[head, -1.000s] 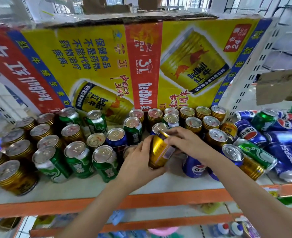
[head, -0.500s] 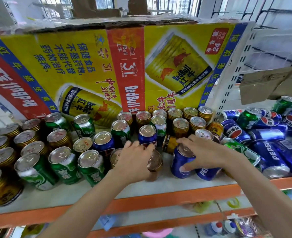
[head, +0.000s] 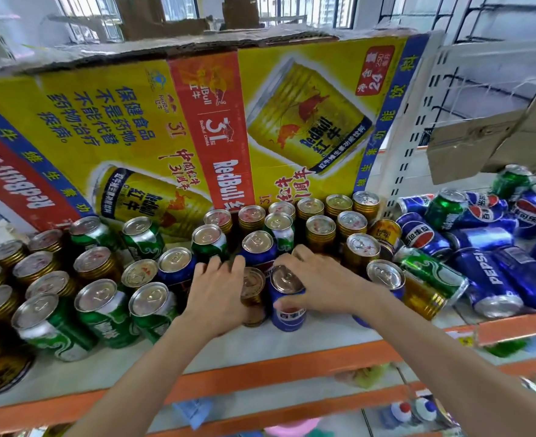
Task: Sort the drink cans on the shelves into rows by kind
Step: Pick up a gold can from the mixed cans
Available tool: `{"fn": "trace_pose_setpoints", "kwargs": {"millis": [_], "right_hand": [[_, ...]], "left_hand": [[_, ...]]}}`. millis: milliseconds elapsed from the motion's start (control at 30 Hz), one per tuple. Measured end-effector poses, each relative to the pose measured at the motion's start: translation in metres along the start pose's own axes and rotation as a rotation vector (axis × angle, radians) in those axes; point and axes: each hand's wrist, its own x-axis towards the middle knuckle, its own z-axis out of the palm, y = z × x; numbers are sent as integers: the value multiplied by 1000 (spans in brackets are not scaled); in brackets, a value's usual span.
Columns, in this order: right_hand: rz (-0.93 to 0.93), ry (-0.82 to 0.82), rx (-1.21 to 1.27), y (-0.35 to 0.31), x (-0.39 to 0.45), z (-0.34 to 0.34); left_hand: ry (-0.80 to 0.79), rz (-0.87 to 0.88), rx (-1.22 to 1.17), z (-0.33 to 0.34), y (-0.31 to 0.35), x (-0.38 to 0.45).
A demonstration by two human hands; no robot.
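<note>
Cans stand packed close. My right hand (head: 320,279) grips a blue can (head: 288,298); my left hand (head: 217,294), fingers loosely spread, touches a gold can (head: 253,294), which I might bump over.

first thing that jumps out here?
The big yellow Red Bull carton, standing upside down at the back of the shelf, dominates. Below it, mixed upright cans crowd the shelf; centre front, the right hand grips a blue Pepsi can and the left hand rests beside a gold can.
</note>
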Motion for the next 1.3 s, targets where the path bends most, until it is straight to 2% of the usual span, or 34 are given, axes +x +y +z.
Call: {"fn": "trace_pose_setpoints", "kwargs": {"millis": [100,200,300,367,467,567,733,933,1033,1167,1233,1300], "right_hand": [[46,14,114,17,7,-23],[159,117,-4,43,22,-36],[200,12,-128,51,40,-18],[214,-79,-246,46,53,4],[252,-77,-438,38,61,21],[211,-72,-438,43,59,19],[151,-23,-115,56,36,-7],[159,-49,-23,65,12,-17],[179,57,48,71,7,-15],[309,328,487,73,-10,-34],[345,344,864,68,-20,-43],[311,276,1234,64,-28,-48]], "left_hand": [[-19,25,-108,-3,-2,-4],[37,74,-234,-12,0,-7],[202,149,-434,-20,8,-9],[240,218,-528,-25,17,-9],[181,328,-479,-24,26,-8],[121,361,-407,-17,29,-10],[135,330,-401,-12,27,-14],[136,308,-430,-12,33,-11],[122,293,-447,-15,36,-8],[120,221,-516,-26,48,-2],[126,191,-621,-35,62,5],[156,194,-723,-42,78,15]]}}
